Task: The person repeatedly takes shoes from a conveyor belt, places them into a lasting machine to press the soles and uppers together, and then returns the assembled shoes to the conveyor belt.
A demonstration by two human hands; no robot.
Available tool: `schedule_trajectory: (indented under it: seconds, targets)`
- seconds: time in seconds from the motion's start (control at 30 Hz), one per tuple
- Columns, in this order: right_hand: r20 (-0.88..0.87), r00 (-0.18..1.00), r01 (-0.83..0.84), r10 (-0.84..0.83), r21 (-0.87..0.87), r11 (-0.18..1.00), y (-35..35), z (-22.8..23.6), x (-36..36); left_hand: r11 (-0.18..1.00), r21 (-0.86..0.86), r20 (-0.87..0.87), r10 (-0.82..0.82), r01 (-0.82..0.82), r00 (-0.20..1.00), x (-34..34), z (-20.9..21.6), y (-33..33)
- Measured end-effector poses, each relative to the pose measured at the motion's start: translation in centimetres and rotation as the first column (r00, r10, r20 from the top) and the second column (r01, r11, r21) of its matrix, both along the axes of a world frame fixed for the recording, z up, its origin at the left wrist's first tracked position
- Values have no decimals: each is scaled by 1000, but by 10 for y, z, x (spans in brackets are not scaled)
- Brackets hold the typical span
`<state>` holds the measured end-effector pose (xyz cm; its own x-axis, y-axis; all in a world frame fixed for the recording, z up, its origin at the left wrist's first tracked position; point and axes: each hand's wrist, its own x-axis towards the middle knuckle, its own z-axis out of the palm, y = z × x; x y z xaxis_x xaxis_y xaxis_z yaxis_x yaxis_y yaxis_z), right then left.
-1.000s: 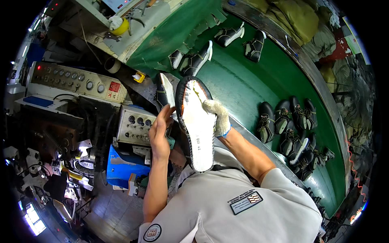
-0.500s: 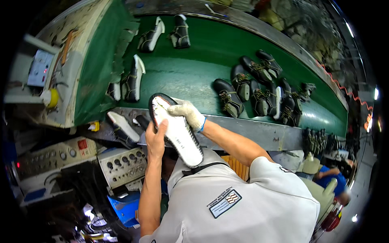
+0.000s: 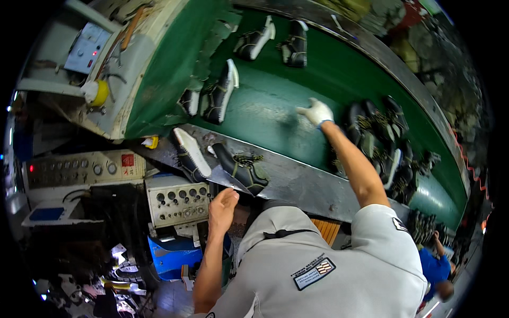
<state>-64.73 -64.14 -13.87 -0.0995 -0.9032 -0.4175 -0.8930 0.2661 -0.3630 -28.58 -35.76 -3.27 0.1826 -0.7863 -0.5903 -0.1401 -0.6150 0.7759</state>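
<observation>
My bare left hand (image 3: 222, 209) is held low in front of my waist. Its fingers are loosely stretched, with nothing visible in them. Just beyond it, a black laced shoe (image 3: 238, 168) rests on the metal ledge, beside another shoe (image 3: 191, 153) lying with its white sole showing. My right hand (image 3: 318, 112), in a white work glove, reaches out over the green conveyor belt (image 3: 265, 100), its fingers apart and empty. A cluster of black shoes (image 3: 382, 127) sits to the right of that hand, partly hidden by my forearm.
Several black shoes with white soles (image 3: 220, 93) lie on the belt's left part. At the left stand a machine panel with knobs (image 3: 177, 204) and a control box (image 3: 85, 47). A person in blue (image 3: 435, 270) is at the far right.
The white-soled shoe that both hands held has left them. My right hand has moved outward over the belt; my left has dropped back. The view has shifted, moving the scene rightward.
</observation>
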Motion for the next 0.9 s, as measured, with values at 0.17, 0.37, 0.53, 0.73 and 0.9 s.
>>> schedule_trajectory:
  seconds: [0.17,0.37,0.53,0.73,0.9]
  targets:
    - [483,856,69,-184,246,967,-53,-133,194,992,53,-58,117,-114,991,-9,9,27]
    - [380,770,500,-512,138,855,-78,-121,338,912,129,-56,399,-390,915,-10,18,97]
    - [874,109,194,-474,449,872,-58,-109,279,814,86,-106,580,-574,807,16,46,125]
    - [636,-190,-448,-748,622,643,121,88,279,693,-255,-71,683,-675,727,102,85,116]
    - [751,-58,-523,-658,538,661,247,113,344,586,-377,-274,669,-717,691,176,87,121]
